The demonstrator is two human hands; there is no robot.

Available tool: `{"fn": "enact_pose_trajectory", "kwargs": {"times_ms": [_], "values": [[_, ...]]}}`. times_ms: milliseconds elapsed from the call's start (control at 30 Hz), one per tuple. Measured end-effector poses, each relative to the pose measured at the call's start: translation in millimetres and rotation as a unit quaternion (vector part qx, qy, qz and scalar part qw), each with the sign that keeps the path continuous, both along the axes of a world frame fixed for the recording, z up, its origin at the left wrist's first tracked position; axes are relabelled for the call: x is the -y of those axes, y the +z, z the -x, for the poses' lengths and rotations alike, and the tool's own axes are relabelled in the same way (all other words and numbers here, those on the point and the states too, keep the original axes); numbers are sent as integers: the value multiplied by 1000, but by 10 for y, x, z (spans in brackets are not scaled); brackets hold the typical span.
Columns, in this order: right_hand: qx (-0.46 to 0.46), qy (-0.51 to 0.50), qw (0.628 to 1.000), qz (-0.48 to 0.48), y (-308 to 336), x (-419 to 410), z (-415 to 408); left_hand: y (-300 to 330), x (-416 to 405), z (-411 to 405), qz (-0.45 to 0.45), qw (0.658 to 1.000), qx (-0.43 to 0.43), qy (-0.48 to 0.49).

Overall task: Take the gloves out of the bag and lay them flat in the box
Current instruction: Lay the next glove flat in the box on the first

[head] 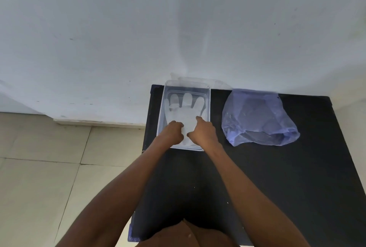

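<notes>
Pressing glove [184, 116] flat in box [207, 104] w/ both hands [174, 131] [204, 132], grips curled, pinching nothing; bag [257, 118] at 3 o'clock.

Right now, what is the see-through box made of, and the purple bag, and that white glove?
The box looks like hard clear plastic: its glossy walls let the dark table show through. The bag seems thin, soft plastic film, purple-tinted, crinkled and slumped. The glove under both hands looks like thin white or cloudy disposable plastic or latex, lying limp and flat; which one, I cannot tell.
</notes>
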State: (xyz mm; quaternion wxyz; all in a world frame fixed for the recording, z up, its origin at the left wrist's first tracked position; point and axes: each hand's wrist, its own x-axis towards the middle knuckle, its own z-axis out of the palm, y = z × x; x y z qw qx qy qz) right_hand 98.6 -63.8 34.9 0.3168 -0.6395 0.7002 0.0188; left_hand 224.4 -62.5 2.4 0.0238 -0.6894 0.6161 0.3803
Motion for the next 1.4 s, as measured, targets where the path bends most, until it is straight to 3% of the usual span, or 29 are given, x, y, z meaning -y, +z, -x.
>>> {"fn": "enact_pose_trajectory", "kwargs": {"times_ms": [67,167,267,400,667,767,1200,1400], "values": [[-24,18,999,27,59,-18,10,-32,4,-6,-1,1000,4,-2],[14,12,999,38,75,-9,-47,-59,23,-3,3,1000,6,-7],[74,4,997,-27,4,27,-86,-68,27,-4,12,1000,8,-9],[63,-26,994,-90,-171,83,-53,-81,10,-27,15,1000,9,-19],[167,-85,982,-3,-257,387,-166,-102,-2,-79,17,999,17,-48],[223,-116,968,-26,-265,580,-247,-104,1,-83,12,999,23,-46],[208,-164,957,-115,-376,1171,-578,-125,30,-79,7,995,50,-80],[233,-210,936,-159,-444,1231,-564,-109,25,-63,6,994,61,-85]]}}
